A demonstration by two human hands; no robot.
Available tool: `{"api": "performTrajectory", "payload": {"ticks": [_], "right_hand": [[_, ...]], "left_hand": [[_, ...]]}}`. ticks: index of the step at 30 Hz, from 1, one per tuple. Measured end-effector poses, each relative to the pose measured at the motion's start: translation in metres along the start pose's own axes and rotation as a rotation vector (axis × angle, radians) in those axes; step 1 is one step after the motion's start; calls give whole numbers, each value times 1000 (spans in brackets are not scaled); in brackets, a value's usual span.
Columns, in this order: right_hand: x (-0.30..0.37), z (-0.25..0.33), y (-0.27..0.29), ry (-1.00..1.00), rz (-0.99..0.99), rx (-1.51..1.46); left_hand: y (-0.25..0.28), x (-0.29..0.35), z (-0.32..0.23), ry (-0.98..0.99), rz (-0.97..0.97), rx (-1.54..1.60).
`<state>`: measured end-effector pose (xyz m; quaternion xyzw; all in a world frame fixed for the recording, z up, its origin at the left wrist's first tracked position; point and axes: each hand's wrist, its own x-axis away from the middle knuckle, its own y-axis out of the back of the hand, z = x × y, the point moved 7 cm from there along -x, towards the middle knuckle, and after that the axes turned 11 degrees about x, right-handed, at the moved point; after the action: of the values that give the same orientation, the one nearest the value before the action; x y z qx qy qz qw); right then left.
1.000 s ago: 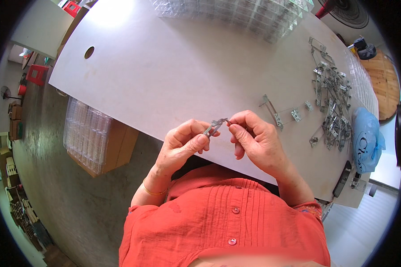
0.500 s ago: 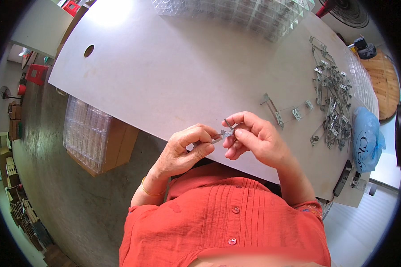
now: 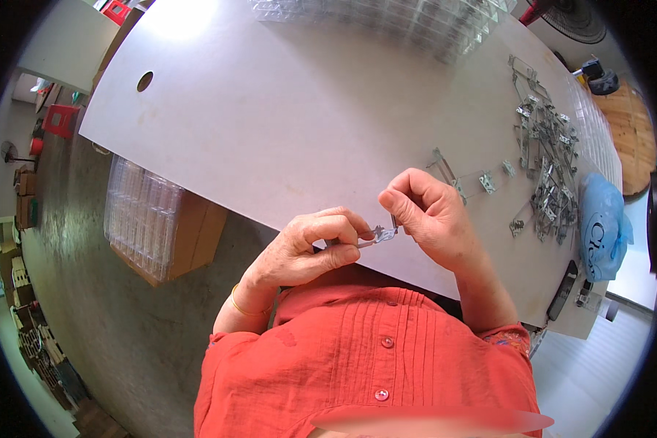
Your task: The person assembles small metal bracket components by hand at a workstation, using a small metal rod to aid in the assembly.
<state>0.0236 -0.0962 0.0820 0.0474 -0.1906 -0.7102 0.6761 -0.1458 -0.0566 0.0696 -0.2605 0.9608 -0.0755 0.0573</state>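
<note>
My left hand (image 3: 310, 242) is closed, thumb against fingers, around one end of a small silvery metal bracket (image 3: 385, 234) held above the table's near edge. A short dark arm rises from the bracket's free end into the curled fingers of my right hand (image 3: 436, 219). The right thumb lies along the bent index finger, and the grip on that arm is partly hidden. Beyond my right hand, several similar metal brackets (image 3: 487, 182) lie singly on the white table (image 3: 306, 139). A tangled pile of metal brackets (image 3: 551, 164) is farther right.
Clear plastic trays (image 3: 387, 22) stand along the far edge. A blue plastic bag (image 3: 602, 226) sits at the right, near a dark elongated object (image 3: 562, 290). Left of the table, a cardboard box (image 3: 201, 233) and clear trays (image 3: 139, 219) rest lower down.
My right hand has moved slightly up and right, its fingers curling in more. The bracket has shifted a little right and down with my left hand.
</note>
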Motion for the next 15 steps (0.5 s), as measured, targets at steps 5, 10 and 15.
{"api": "performTrajectory", "payload": {"ticks": [5,10,15], "right_hand": [[0,-9,-2,-94,80,31],[-3,-10,-6,-112,123,20],[1,-3,8,47,-105,-320]], "left_hand": [[1,0,-1,61,55,-69],[-14,2,3,10,317,130],[12,2,29,144,-195,623]]}}
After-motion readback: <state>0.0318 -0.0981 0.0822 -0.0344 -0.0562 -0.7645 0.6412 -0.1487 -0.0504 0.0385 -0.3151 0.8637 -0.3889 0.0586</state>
